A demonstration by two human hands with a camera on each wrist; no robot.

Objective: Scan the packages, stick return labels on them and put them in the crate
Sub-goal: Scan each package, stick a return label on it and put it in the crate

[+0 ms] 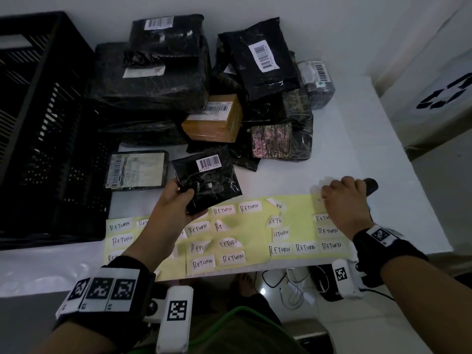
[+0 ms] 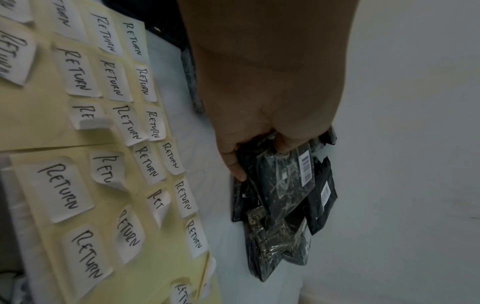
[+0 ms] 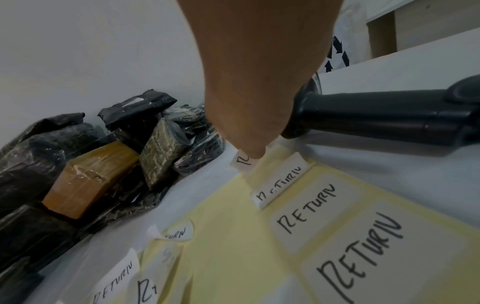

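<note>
Left hand (image 1: 178, 198) grips a small black package (image 1: 208, 178); at three o'clock, right hand (image 1: 343, 200) pinches a return label (image 3: 244, 162) — labelling step; next, peel and press it on.

The crate (image 1: 38, 123) stood at the bench's (image 1: 357, 154) left end, the package pile (image 1: 204, 85) to its right by the wall, the label sheets (image 1: 255, 233) along the near edge.

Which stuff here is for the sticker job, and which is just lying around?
For the job:
- small black package, held in the left hand
- RETURN labels; right hand is picking one
- scanner
- black crate
- package pile

Just lying around:
- cables on the floor
- recycling-symbol bag
</note>
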